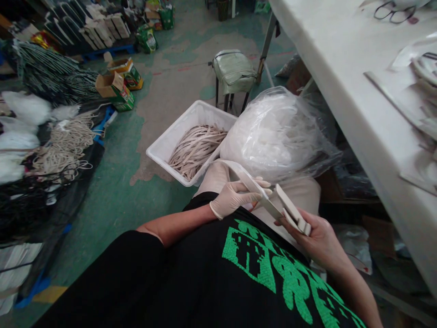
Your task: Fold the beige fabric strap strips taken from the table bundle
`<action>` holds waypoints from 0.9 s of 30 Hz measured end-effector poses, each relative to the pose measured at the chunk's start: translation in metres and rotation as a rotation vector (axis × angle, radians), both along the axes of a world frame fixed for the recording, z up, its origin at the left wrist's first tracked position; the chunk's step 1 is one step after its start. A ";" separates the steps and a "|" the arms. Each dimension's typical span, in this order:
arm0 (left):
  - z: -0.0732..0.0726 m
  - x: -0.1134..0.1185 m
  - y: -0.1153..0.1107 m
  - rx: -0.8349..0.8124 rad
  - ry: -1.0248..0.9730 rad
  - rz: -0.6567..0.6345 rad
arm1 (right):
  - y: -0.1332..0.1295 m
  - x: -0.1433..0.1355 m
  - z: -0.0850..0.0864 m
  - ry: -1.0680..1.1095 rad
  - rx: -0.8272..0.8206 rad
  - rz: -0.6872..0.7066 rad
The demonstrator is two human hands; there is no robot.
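Note:
My left hand (229, 199), in a pale thin glove, is closed around a flat whitish strap (250, 181) over my lap. One stretch of the strap bends down toward the bin beyond my knees; the other runs to my right hand. My bare right hand (319, 233) grips a pale, narrow, bar-like piece (289, 207) together with the strap's near end. Whether the two are joined I cannot tell. Just past my knees, a white plastic bin (170, 122) holds many beige strips (198, 148).
A clear plastic bag (273, 132) full of white material bulges beside the bin. Behind it is a stool with a covered seat (235, 68). At right runs a white table (336, 68) with glasses (396, 12) and loose strips. Cord bundles (70, 141) lie left.

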State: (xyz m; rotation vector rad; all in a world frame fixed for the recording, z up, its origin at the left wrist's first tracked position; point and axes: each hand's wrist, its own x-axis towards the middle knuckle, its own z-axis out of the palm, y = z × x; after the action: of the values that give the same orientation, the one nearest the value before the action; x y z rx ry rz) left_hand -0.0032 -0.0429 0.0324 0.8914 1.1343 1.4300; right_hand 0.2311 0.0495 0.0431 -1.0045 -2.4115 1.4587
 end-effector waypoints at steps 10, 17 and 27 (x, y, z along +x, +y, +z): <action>0.001 0.002 0.006 -0.100 -0.138 0.037 | -0.010 0.045 0.008 -0.024 0.000 -0.170; -0.006 0.020 0.011 -0.190 -0.261 -0.076 | -0.019 0.032 0.010 0.052 0.106 -0.219; -0.011 0.035 0.015 -0.369 -0.351 -0.207 | -0.019 -0.001 0.009 0.248 -0.048 -0.339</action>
State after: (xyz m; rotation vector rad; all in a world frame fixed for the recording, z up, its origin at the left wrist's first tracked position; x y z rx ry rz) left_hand 0.0315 -0.0275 0.0216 0.4597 0.9647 1.1064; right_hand 0.2296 0.0301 0.0517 -1.1041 -1.9340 1.4270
